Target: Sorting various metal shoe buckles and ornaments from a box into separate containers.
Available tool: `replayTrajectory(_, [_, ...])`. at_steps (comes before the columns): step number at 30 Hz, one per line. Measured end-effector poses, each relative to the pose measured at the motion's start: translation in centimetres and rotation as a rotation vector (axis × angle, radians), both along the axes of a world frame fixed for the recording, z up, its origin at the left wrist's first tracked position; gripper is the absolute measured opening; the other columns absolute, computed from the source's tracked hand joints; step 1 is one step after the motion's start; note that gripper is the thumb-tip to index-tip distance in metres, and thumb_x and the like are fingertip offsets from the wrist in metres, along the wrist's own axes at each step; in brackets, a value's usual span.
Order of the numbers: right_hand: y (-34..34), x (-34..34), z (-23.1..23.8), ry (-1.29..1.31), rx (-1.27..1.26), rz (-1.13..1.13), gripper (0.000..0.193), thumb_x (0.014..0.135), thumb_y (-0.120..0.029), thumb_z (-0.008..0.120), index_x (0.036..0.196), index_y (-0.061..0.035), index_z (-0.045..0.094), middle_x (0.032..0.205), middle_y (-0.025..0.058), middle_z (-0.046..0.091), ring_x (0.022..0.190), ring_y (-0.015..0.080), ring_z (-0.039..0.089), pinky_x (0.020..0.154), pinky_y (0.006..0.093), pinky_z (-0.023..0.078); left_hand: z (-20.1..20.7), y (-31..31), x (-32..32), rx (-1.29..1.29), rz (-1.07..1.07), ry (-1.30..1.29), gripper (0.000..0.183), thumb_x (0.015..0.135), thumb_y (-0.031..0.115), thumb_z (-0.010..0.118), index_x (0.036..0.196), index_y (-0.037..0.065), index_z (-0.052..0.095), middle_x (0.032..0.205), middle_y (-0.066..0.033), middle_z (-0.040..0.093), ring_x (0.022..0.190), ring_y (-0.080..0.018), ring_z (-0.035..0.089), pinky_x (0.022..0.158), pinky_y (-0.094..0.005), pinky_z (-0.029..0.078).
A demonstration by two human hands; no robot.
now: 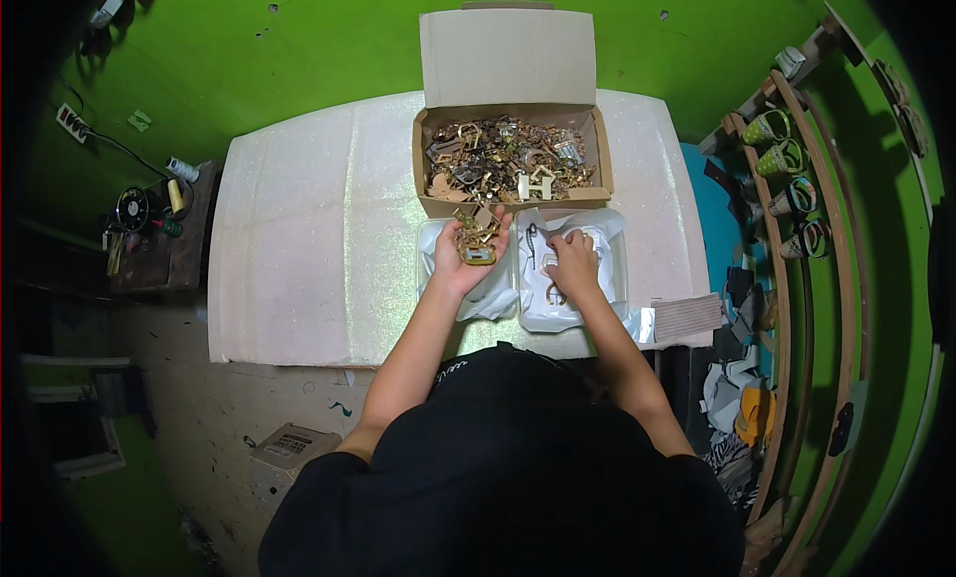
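My left hand (463, 268), palm up, cups a handful of gold-coloured metal buckles (476, 240) in front of the open cardboard box. Over the right-hand lined tray (607, 308), my right hand (575, 266) reaches down with its fingers drawn together; whatever is between them is too small to make out. On that tray's white lining lie a dark chain-like piece (531, 243) and a curved gold-coloured piece (556, 295). Beneath my left hand sits a second tray (488, 303), also lined in white. The cardboard box (508, 207) holds a heap of mixed metal fittings (508, 154).
A pale, shiny cover (289, 248) spreads over the table. A striped flat piece (687, 318) lies at its right front corner. To the left stands a small dark table (174, 238) with spools and tools. Slippers (782, 159) hang on a wooden rack at the right.
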State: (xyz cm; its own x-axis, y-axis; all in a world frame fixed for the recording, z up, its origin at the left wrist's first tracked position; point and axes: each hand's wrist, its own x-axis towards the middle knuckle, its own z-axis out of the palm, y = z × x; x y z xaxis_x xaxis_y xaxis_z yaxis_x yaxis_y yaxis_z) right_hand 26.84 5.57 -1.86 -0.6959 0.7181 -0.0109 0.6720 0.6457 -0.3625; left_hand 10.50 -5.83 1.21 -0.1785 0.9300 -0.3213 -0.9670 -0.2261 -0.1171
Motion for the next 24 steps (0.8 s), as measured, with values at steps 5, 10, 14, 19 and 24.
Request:
replayTrajectory(5, [1.1,0.7,-0.8,-0.011,0.119,-0.089,0.028,0.062,-0.010,0.064,0.089,-0.0116,0.059,0.091,0.0098,0.047,0.092,0.0279,0.045,0.074,0.0402,0.040,0.4,0.2,0.2,0.089,-0.030,0.043,0.040,0.081,0.022,0.031,0.115,0.005,0.044,0.118,-0.0134,0.045,0.110,-0.0283,0.042,0.086,-0.0393,0.041])
replayTrajectory(10, [-0.5,-0.5,3.2,0.267,0.091,-0.125,0.023,0.065,-0.008,0.062,0.088,-0.0086,0.059,0.088,0.0105,0.049,0.087,0.0276,0.047,0.072,0.0380,0.040,0.7,-0.1,0.4,0.106,-0.032,0.071,0.040,0.081,0.021,0.032,0.116,0.006,0.044,0.120,-0.0131,0.044,0.110,-0.0287,0.041,0.087,-0.0390,0.040])
replayTrajectory(14, [-2.6,-2.2,7.2,0.669,-0.084,0.111,0.017,0.068,-0.007,0.059,0.084,-0.0052,0.059,0.081,0.0101,0.049,0.080,0.0266,0.049,0.070,0.0352,0.040,0.4,0.1,1.0,0.103,-0.065,0.159,0.040,0.082,0.022,0.032,0.116,0.005,0.044,0.119,-0.0138,0.044,0.109,-0.0263,0.042,0.087,-0.0388,0.040])
replayTrajectory(19, [-3.4,-3.4,8.5,0.566,0.005,0.320,0.013,0.066,-0.007,0.062,0.078,-0.0038,0.060,0.082,0.0091,0.048,0.079,0.0246,0.049,0.071,0.0335,0.040,-1.2,0.4,1.1,0.066,-0.123,0.237,0.040,0.084,0.027,0.030,0.114,0.005,0.045,0.109,-0.0132,0.052,0.095,-0.0253,0.052,0.085,-0.0400,0.040])
replayTrajectory(24, [-3.1,-3.7,8.9,0.585,0.001,0.328,0.011,0.065,-0.007,0.063,0.075,-0.0027,0.060,0.080,0.0082,0.049,0.081,0.0243,0.048,0.071,0.0330,0.040,-2.2,0.3,1.0,0.084,-0.154,0.235,0.039,0.084,0.027,0.032,0.113,0.005,0.047,0.104,-0.0140,0.054,0.091,-0.0251,0.053,0.084,-0.0420,0.041])
